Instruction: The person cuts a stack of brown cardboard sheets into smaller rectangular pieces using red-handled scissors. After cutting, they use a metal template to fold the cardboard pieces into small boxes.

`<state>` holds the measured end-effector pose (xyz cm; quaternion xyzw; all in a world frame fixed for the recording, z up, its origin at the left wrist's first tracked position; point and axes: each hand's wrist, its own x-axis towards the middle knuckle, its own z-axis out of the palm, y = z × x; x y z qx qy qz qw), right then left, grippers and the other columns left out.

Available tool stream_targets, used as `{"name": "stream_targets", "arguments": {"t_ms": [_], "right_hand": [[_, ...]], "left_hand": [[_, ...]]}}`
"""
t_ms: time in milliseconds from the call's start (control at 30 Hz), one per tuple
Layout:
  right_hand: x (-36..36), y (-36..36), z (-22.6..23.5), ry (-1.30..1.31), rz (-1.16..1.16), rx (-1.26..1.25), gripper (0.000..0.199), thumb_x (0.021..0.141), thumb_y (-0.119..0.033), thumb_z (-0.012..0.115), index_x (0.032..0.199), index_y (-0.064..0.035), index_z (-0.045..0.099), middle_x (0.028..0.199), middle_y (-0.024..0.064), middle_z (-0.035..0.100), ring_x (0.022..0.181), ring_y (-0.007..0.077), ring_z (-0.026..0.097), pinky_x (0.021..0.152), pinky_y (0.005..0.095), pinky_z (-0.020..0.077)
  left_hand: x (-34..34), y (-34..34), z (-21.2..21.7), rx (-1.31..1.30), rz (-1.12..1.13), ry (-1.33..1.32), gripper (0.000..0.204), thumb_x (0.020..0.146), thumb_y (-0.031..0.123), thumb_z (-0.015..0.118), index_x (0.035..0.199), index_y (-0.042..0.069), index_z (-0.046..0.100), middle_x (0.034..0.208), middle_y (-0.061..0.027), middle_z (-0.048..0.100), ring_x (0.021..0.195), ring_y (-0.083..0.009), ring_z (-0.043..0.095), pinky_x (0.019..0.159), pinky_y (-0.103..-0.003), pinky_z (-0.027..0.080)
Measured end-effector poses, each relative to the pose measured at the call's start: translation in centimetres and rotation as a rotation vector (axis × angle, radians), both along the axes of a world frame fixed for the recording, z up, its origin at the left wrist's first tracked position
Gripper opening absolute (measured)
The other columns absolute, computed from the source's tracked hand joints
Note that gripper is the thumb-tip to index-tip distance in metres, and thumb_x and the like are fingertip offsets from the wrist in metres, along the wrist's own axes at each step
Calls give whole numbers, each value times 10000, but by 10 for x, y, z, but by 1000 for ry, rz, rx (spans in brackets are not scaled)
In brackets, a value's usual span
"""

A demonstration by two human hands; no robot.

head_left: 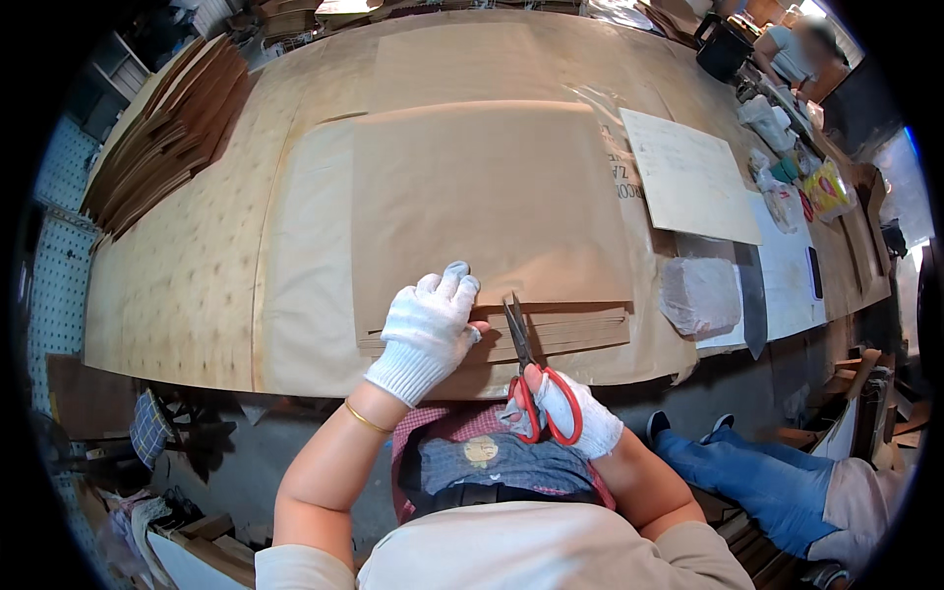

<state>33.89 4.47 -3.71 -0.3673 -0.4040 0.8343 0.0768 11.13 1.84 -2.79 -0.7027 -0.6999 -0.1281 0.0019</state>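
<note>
A wide stack of brown kraft paper sheets point(492, 197) lies in front of me, its near edges stepped. On its near left part rests my left hand point(425, 320), in a white knit glove, pressing down with the fingers apart and the thumb out by the front edge. My right hand point(580, 418), also gloved, grips scissors point(520, 339) by their red handles. The blades point away from me, a little parted, with their tips over the front edges of the sheets. Whether any paper sits between the blades I cannot tell.
Brown boards point(167, 138) are piled at the far left. To the right lie a pale board point(688, 175), a wrapped white bundle point(700, 295), a dark blade-shaped strip point(751, 300) and a phone point(814, 272). One person point(801, 59) is at the far right; another's jeans point(757, 487) show lower right.
</note>
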Motion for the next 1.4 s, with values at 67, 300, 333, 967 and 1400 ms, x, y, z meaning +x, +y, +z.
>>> {"name": "stream_targets", "arguments": {"t_ms": [67, 300, 333, 967, 1400], "right_hand": [[1, 1, -1, -52, 46, 56, 504, 1035, -511, 475, 829, -65, 584, 775, 55, 599, 700, 154, 599, 671, 307, 513], [3, 18, 2, -577, 626, 704, 484, 989, -518, 512, 992, -58, 662, 811, 155, 696, 730, 248, 694, 673, 382, 544], [10, 18, -1, -628, 619, 789, 495, 978, -533, 530, 1013, -58, 664, 830, 160, 703, 745, 257, 695, 683, 393, 545], [69, 30, -34, -179, -298, -6, 321, 1015, -333, 598, 841, -63, 591, 827, 62, 619, 714, 181, 606, 622, 339, 505], [-125, -42, -6, -121, 200, -268, 393, 997, -435, 623, 876, -63, 580, 806, 49, 595, 709, 183, 636, 628, 345, 563]], "left_hand": [[-2, 1, 2, -5, 7, 9, 532, 710, 215, 817, 1181, 87, 607, 1287, -134, 641, 1049, -293, 644, 806, -406, 543], [0, 3, -5, -6, 55, 46, 523, 678, 159, 808, 1157, 108, 604, 1276, -92, 651, 1045, -271, 651, 811, -402, 552], [0, 2, -5, 6, 71, 46, 525, 664, 136, 802, 1151, 109, 609, 1270, -85, 657, 1037, -272, 654, 814, -404, 555], [-18, -30, 1, 262, 410, 181, 687, 675, 71, 746, 1337, 69, 563, 1352, -149, 610, 1215, -346, 576, 1032, -448, 469], [-73, -68, -30, 252, 304, -122, 668, 655, 53, 762, 1304, 100, 612, 1323, -172, 633, 1217, -357, 594, 1016, -454, 470]]}}
